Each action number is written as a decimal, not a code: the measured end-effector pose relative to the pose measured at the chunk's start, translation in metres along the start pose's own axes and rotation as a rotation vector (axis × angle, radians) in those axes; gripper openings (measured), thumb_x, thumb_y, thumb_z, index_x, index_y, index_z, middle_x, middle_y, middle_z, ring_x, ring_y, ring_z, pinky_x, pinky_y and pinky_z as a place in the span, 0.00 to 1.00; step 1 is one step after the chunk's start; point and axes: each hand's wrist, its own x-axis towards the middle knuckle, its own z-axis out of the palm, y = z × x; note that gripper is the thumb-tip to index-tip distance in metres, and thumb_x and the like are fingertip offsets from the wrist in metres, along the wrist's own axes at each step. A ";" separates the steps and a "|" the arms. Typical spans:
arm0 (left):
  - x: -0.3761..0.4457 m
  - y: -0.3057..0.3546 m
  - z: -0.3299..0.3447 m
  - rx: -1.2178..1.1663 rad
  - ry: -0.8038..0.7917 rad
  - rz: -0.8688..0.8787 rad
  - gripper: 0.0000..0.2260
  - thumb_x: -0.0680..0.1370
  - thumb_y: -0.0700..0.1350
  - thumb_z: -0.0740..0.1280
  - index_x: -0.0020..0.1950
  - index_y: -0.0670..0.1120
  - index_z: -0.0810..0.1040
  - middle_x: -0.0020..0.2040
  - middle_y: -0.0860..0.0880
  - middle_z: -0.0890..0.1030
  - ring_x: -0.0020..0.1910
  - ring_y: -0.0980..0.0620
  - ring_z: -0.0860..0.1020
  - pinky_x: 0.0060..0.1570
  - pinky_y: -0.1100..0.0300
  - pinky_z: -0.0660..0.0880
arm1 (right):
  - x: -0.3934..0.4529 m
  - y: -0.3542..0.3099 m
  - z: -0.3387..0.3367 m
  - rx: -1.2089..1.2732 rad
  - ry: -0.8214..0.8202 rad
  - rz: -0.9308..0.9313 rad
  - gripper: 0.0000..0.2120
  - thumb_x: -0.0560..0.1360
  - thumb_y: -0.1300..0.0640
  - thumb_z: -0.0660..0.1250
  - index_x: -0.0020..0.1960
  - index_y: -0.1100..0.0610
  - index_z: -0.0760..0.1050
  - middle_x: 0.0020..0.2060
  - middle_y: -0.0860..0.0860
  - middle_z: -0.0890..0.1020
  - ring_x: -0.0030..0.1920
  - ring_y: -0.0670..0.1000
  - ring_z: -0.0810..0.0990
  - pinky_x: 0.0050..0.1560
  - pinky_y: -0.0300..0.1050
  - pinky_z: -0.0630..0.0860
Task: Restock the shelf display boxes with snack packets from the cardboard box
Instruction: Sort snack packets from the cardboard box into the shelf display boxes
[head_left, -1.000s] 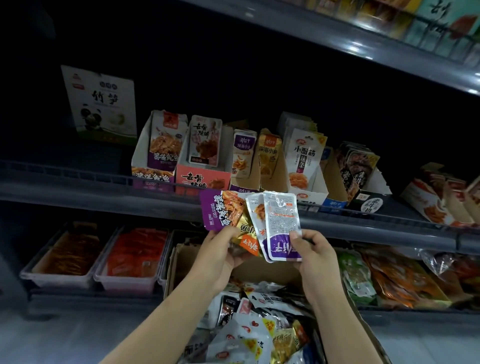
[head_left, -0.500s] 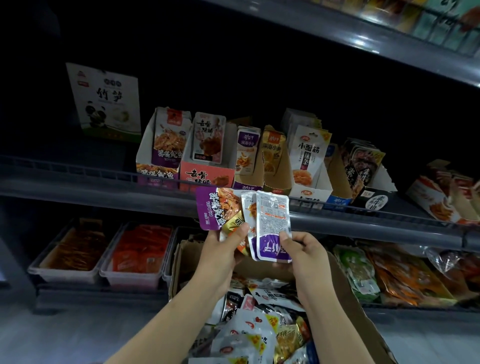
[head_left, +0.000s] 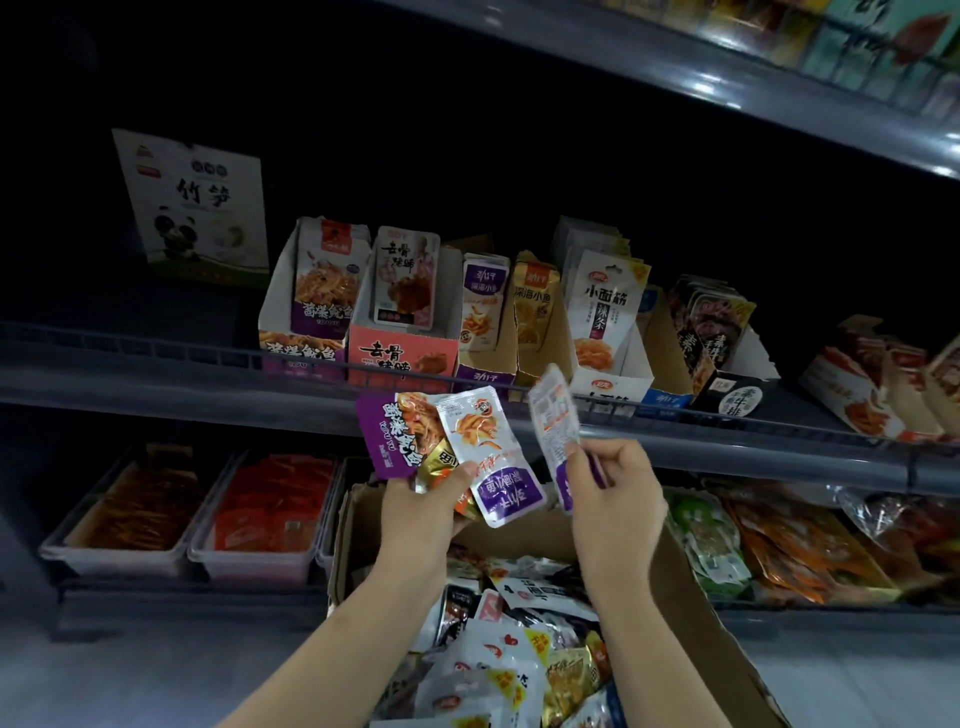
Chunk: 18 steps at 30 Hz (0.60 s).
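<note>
fingers (head_left: 597, 462) of the right hand (head_left: 615, 499) pinch the lower end of a single white and purple packet (head_left: 555, 421), held upright and turned edge-on, apart from the others. the left hand (head_left: 421, 512) has its thumb and fingers curled round a fan of three packets: a purple packet (head_left: 387, 436) at the left, a gold packet (head_left: 441, 465) in the middle and a white packet with a purple end (head_left: 493, 462) at the right. both hands hang just over the back edge of the open cardboard box (head_left: 691, 613), heaped with mixed snack packets (head_left: 519, 670). beyond the hands, along the front edge of the shelf (head_left: 156, 384), a row of display boxes (head_left: 402, 353) stands with packets upright inside.
</note>
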 end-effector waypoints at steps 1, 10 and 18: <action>-0.002 -0.001 0.001 0.013 -0.003 0.015 0.15 0.73 0.36 0.73 0.53 0.53 0.74 0.52 0.49 0.83 0.51 0.48 0.82 0.50 0.49 0.79 | -0.004 0.000 0.004 -0.033 0.005 -0.090 0.05 0.74 0.61 0.70 0.43 0.53 0.75 0.37 0.46 0.83 0.34 0.38 0.80 0.30 0.28 0.72; -0.004 0.005 0.001 -0.046 -0.061 0.035 0.19 0.74 0.38 0.71 0.62 0.51 0.74 0.58 0.48 0.82 0.56 0.47 0.80 0.53 0.47 0.77 | -0.022 0.014 0.023 0.019 -0.366 -0.227 0.08 0.71 0.39 0.63 0.50 0.35 0.74 0.60 0.31 0.73 0.68 0.36 0.68 0.59 0.28 0.70; -0.004 0.003 0.002 -0.065 -0.077 0.022 0.17 0.73 0.36 0.72 0.59 0.48 0.77 0.55 0.46 0.84 0.55 0.45 0.81 0.52 0.46 0.77 | -0.017 0.017 0.025 -0.065 -0.350 -0.343 0.09 0.76 0.52 0.66 0.52 0.38 0.75 0.56 0.22 0.70 0.65 0.41 0.71 0.55 0.31 0.73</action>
